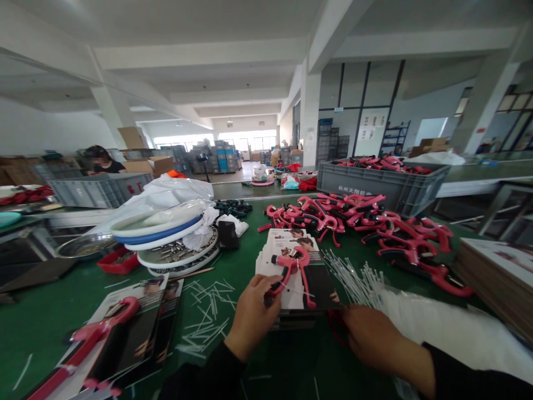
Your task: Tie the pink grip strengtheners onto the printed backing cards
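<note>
My left hand (251,315) grips a pink and black hand grip exerciser (290,266) against a printed cardboard backing card (320,286). My right hand (370,338) sits at the card's lower right, close to a dark red cord (335,328) and a white plastic sheet (441,328). Its fingers are partly hidden. White plastic cable ties (353,278) fan out just beyond it. Many loose pink grips (358,222) lie heaped on the green work table (54,322). Another pink grip (100,330) rests on printed cards at the lower left, beside scattered ties (206,316).
A grey crate (383,186) full of pink grips stands behind the heap. Stacked round white and blue discs (166,244) sit in a plastic bag at the left. A stack of flat cartons (495,278) lies at the right. A co-worker (102,161) sits far left beyond a grey crate.
</note>
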A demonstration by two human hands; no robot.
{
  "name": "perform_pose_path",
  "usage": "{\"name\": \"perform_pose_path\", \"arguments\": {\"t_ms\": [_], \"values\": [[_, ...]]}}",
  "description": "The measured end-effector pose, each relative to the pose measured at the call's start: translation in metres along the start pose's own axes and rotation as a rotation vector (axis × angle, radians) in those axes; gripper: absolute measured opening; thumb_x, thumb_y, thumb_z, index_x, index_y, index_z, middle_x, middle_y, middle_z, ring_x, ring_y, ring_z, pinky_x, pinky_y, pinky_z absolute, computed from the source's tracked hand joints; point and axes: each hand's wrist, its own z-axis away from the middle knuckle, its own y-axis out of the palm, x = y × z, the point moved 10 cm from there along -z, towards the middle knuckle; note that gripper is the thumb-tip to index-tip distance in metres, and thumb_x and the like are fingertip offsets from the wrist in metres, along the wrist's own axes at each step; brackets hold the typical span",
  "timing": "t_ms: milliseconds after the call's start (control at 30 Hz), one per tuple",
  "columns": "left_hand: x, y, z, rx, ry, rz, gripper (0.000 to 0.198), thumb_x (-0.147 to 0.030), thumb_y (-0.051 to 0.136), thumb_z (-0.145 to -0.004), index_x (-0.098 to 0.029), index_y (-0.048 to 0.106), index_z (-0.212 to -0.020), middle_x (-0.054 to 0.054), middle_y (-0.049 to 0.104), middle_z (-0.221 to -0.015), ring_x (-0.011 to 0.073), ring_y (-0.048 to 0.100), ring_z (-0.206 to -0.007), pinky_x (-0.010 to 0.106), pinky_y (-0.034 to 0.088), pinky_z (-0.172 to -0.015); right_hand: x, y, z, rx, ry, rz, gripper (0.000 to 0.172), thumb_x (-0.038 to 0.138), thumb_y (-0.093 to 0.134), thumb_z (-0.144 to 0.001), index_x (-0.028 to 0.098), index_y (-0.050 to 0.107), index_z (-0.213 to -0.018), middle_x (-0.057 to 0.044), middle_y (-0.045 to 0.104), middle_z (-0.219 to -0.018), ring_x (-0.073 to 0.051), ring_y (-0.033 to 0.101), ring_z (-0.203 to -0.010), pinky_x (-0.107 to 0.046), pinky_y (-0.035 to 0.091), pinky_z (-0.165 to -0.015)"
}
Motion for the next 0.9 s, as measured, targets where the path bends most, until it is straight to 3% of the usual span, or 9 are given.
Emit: {"name": "perform_pose_path", "arguments": {"t_ms": [100,200,333,433,533,667,767,900], "values": [[-0.001,-0.002,0.003,-0.036,0.012,0.012,0.031,-0.015,0.050,-0.077,-0.020,0.062,-0.106,0.006,0.060,-0.094,0.0165,0.058,-0.083,0.028,0.047,-0.079,-0.001,-0.006,-0.010,0.016,0.036,-0.053,0.043,0.005,0.054,-0.059,0.009,0.062,-0.101,-0.019,0.066,-0.094,-0.033,0.062,-0.088,-0.037,0.045,-0.071],[0.001,-0.003,0.007,-0.063,0.014,0.028,0.031,-0.016,0.050,-0.078,-0.021,0.061,-0.107,0.005,0.058,-0.088,0.0165,0.058,-0.080,0.028,0.048,-0.076,-0.014,-0.013,-0.013,0.073,0.025,-0.141,0.039,0.010,0.054,-0.057,0.012,0.063,-0.096,-0.009,0.067,-0.082,-0.023,0.063,-0.076,-0.026,0.044,-0.059],[0.005,-0.003,0.012,-0.095,0.024,0.039,0.031,-0.016,0.050,-0.079,-0.023,0.061,-0.107,0.005,0.058,-0.088,0.0169,0.057,-0.081,0.028,0.048,-0.074,-0.048,-0.016,0.003,0.173,0.122,-0.647,0.040,0.022,0.046,-0.066,0.013,0.056,-0.104,0.000,0.059,-0.067,-0.009,0.051,-0.048,-0.018,0.028,-0.039],[0.004,-0.006,0.014,-0.132,0.036,0.009,0.031,-0.015,0.050,-0.078,-0.023,0.062,-0.106,0.005,0.058,-0.087,0.0178,0.057,-0.081,0.029,0.048,-0.074,-0.062,-0.031,0.016,0.075,0.130,-0.860,0.047,0.027,0.051,-0.065,0.014,0.050,-0.111,-0.002,0.063,-0.076,-0.011,0.054,-0.055,-0.019,0.035,-0.044],[-0.007,-0.013,0.015,-0.181,0.077,-0.097,0.031,-0.019,0.053,-0.076,-0.024,0.063,-0.105,0.008,0.057,-0.103,0.0218,0.054,-0.093,0.035,0.046,-0.080,-0.049,-0.061,0.019,-0.124,-0.022,-0.611,0.047,0.027,0.050,-0.071,0.017,0.046,-0.117,-0.005,0.067,-0.083,-0.018,0.062,-0.071,-0.026,0.046,-0.063],[-0.031,-0.012,0.008,-0.163,0.088,-0.276,0.023,-0.035,0.054,-0.078,-0.029,0.067,-0.097,0.008,0.053,-0.118,0.0285,0.047,-0.106,0.046,0.038,-0.089,0.012,-0.106,0.015,-0.418,-0.268,0.132,0.046,0.013,0.044,-0.078,0.022,0.047,-0.122,-0.010,0.064,-0.103,-0.023,0.062,-0.087,-0.036,0.046,-0.075],[-0.041,-0.007,0.001,-0.141,0.003,-0.363,0.023,-0.041,0.050,-0.081,-0.027,0.069,-0.084,0.007,0.057,-0.117,0.0302,0.047,-0.108,0.051,0.031,-0.093,0.051,-0.119,0.001,-0.440,-0.294,0.593,0.043,0.004,0.045,-0.076,0.024,0.056,-0.113,-0.009,0.064,-0.090,-0.023,0.062,-0.081,-0.032,0.046,-0.065],[-0.038,-0.002,-0.010,-0.130,-0.129,-0.383,0.023,-0.040,0.051,-0.079,-0.025,0.069,-0.078,0.008,0.061,-0.106,0.0303,0.050,-0.101,0.051,0.033,-0.087,0.084,-0.133,-0.007,-0.480,-0.356,0.868,0.036,0.005,0.046,-0.080,0.021,0.057,-0.110,-0.010,0.063,-0.087,-0.023,0.061,-0.079,-0.031,0.044,-0.065]]}}
